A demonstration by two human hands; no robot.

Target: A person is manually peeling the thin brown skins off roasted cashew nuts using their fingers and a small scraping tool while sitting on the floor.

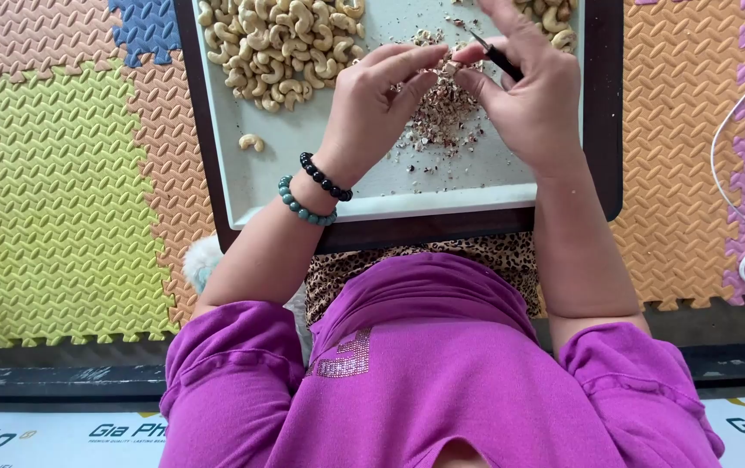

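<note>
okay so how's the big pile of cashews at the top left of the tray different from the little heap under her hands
The cashew pile is whole, pale, curved nuts, each easy to pick out; the heap of scraps is fine flakes, speckled reddish-brown and white. The cashew pile lies clear of both hands, while the scraps lie directly beneath the left hand and right hand. Both rest on the same pale tray.
</note>
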